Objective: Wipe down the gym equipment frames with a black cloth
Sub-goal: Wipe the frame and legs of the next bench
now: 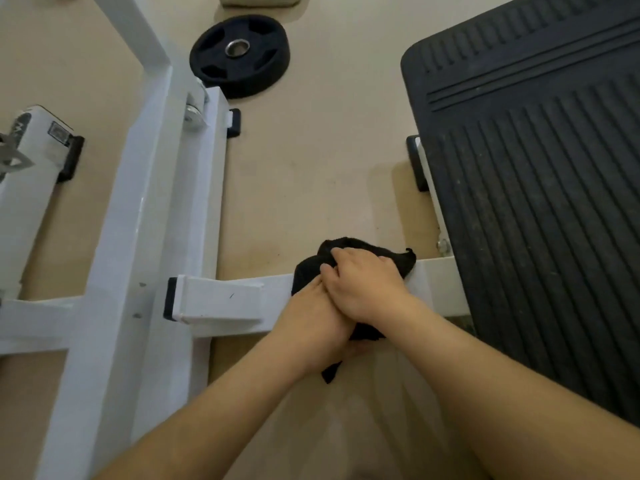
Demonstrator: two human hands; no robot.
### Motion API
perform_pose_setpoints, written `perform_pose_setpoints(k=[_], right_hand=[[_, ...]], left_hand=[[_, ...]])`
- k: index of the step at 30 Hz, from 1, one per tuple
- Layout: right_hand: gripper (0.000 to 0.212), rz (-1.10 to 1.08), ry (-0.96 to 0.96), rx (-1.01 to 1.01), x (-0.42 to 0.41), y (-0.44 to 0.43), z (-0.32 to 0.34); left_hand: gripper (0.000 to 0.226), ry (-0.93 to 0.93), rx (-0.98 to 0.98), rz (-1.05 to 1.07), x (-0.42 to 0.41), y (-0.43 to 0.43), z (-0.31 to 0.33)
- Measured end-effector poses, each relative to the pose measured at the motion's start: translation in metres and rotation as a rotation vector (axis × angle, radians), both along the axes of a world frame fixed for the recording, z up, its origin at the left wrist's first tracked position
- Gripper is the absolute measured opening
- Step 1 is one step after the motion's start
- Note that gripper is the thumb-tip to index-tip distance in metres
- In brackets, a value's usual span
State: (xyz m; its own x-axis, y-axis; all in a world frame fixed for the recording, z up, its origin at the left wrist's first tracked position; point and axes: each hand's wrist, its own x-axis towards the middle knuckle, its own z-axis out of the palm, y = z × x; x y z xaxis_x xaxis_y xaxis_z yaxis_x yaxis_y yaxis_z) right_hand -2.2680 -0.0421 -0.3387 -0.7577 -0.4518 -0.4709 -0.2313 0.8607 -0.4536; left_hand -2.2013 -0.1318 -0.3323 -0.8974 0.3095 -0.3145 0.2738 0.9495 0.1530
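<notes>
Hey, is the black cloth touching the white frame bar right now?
Touching. The head view shows the black cloth draped over the white frame bar, with the right hand gripping it there.

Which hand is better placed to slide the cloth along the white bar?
Probably the right hand: it lies on top, fingers curled over the black cloth on the white bar. The left hand sits lower, at the bar's near edge.

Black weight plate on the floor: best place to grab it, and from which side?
Likely from above, by a right-side cutout of the weight plate. It lies flat on the floor, leaving no underside to the rim, and its left edge sits close to the white frame.
</notes>
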Motion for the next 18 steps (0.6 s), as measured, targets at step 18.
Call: perform_pose_setpoints(k=[18], right_hand=[[0.054, -0.073, 0.357, 0.241, 0.000, 0.003, -0.031]], left_hand=[[0.053, 0.193, -0.062, 0.380, 0.029, -0.066, -0.009]])
